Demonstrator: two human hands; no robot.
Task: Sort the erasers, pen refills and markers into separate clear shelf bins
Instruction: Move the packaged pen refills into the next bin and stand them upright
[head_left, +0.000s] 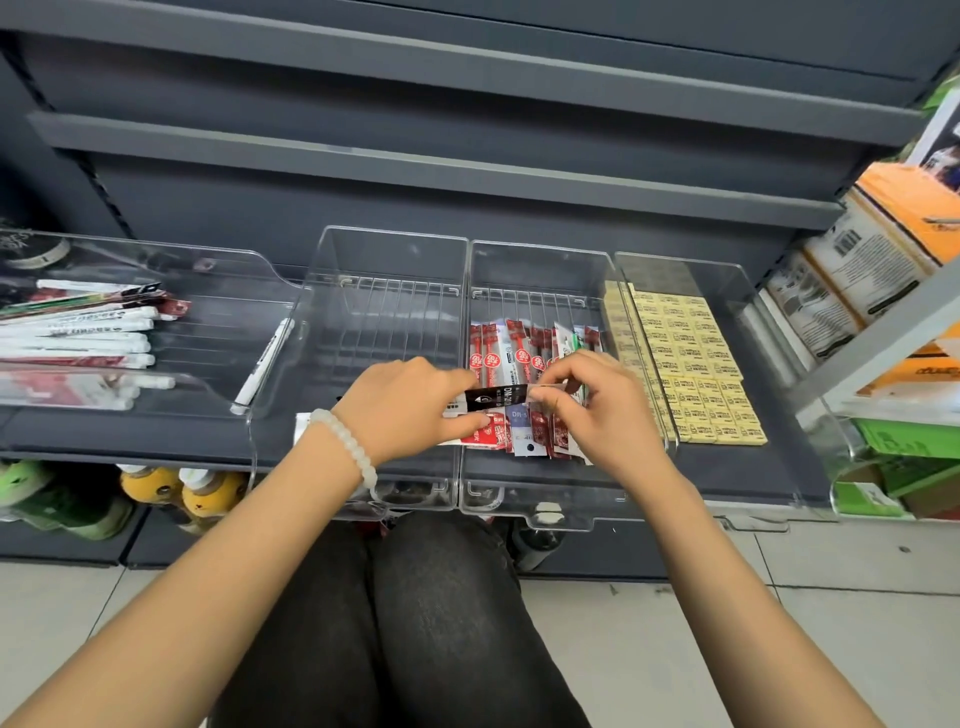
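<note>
Nearest the camera, both bare forearms reach in over dark-trousered knees, the left wrist wearing a pale beaded bracelet (347, 447). The left hand (410, 410) and the right hand (597, 410) meet over the near end of the second clear plastic bin from the right (540, 512). Between them they pinch a flat black-and-white packet of pen refills (496, 397), the left fingers curled on its left end and the right finger and thumb closed on its right end, so it hangs crosswise just above the pile.

Under it lies that pile of red-and-white refill packets (519, 358), filling the bin's near and middle part.

To the right, the clear bin of small yellow block erasers (691, 364) looks finished: they sit in tidy rows. To the left, the clear middle bin (384, 322) shows only its ribbed floor, with what seems a white packet end (304, 423) at its near left corner (partly hidden by the wrist). Further left, one white marker with a black band (262, 361) leans on a clear bin wall, and the far-left clear tray (218, 260) holds a heap of white markers and coloured packets (83, 332).

My judgement: erasers are done, refills nearly so, and the left heap remains to be sorted. Grey shelves rise behind.
</note>
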